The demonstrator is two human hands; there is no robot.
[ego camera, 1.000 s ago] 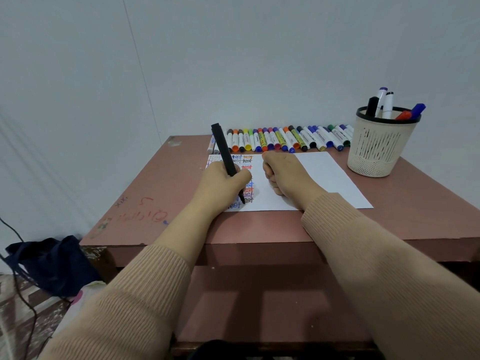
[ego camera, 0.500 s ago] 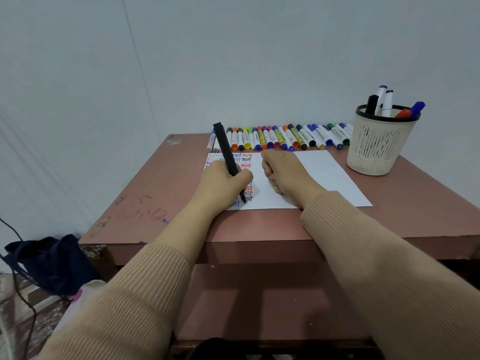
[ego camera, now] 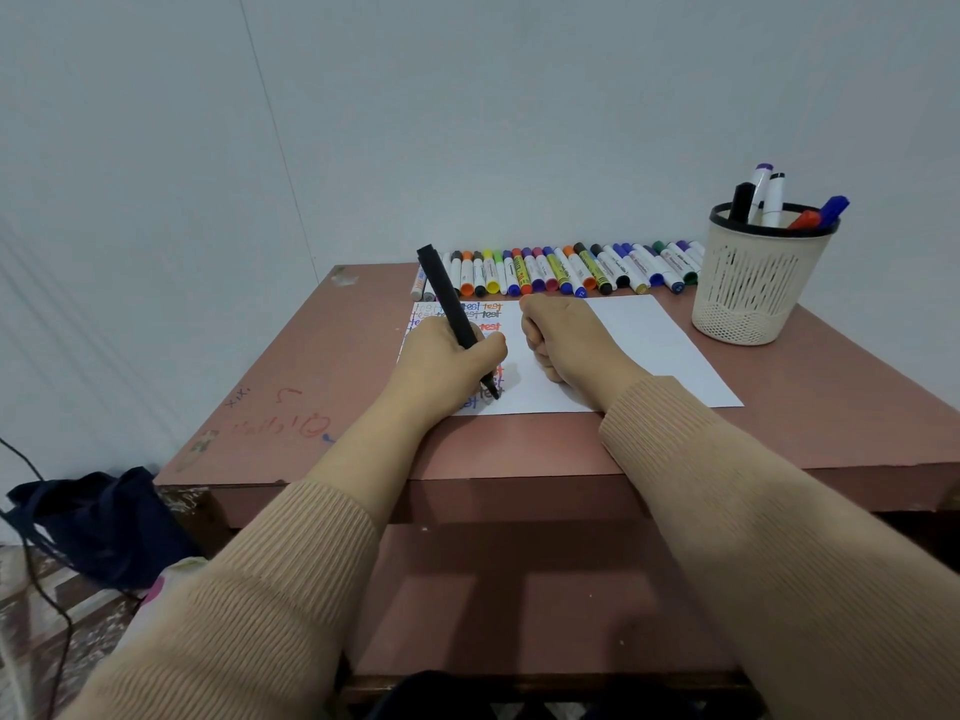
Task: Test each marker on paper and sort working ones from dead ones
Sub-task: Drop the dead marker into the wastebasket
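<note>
My left hand (ego camera: 447, 363) grips a black marker (ego camera: 451, 306), its tip down on the white paper (ego camera: 644, 345) near the sheet's lower left. The paper's left part carries rows of the word "test" in several colours. My right hand (ego camera: 563, 337) rests on the paper as a fist; whether it holds the cap I cannot tell. A row of several capped markers (ego camera: 561, 270) lies along the table's far edge. A cream mesh cup (ego camera: 753, 283) at the right holds several markers.
The brown table (ego camera: 831, 407) has scribbles near its left front corner. A lower shelf sits under the tabletop. A dark blue bag (ego camera: 98, 522) and a cable lie on the floor at the left. A pale wall stands right behind the table.
The black marker's tip has crept slightly along the paper's lower left as my left hand writes. My right hand stays in place.
</note>
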